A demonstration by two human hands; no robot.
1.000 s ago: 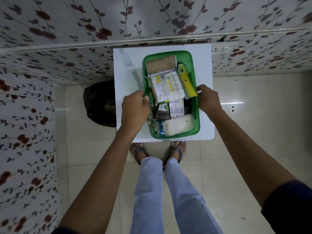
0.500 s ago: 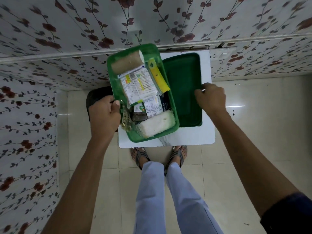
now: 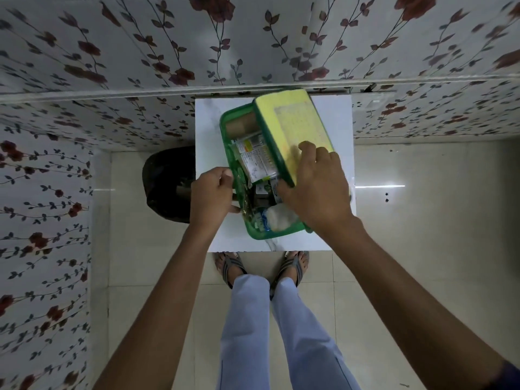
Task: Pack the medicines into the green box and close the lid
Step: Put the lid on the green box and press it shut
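Observation:
The green box (image 3: 254, 235) stands on the small white table (image 3: 208, 142), filled with medicines: a brown roll (image 3: 240, 125), printed blister packs (image 3: 254, 161) and a white gauze roll (image 3: 281, 219). My left hand (image 3: 212, 197) grips the box's left rim. My right hand (image 3: 318, 190) holds the lid (image 3: 289, 125), green-edged with a yellow top, tilted over the right half of the box. The left half of the box is still uncovered. The medicines on the right side are hidden under the lid.
A black bag (image 3: 168, 184) sits on the floor left of the table. Flowered walls close in behind and to the left. My feet in sandals (image 3: 230, 267) stand at the table's near edge on the tiled floor.
The box came back from the left onto the table's middle. My right hand picked the lid off the table, turned it yellow side up and brought it over the box.

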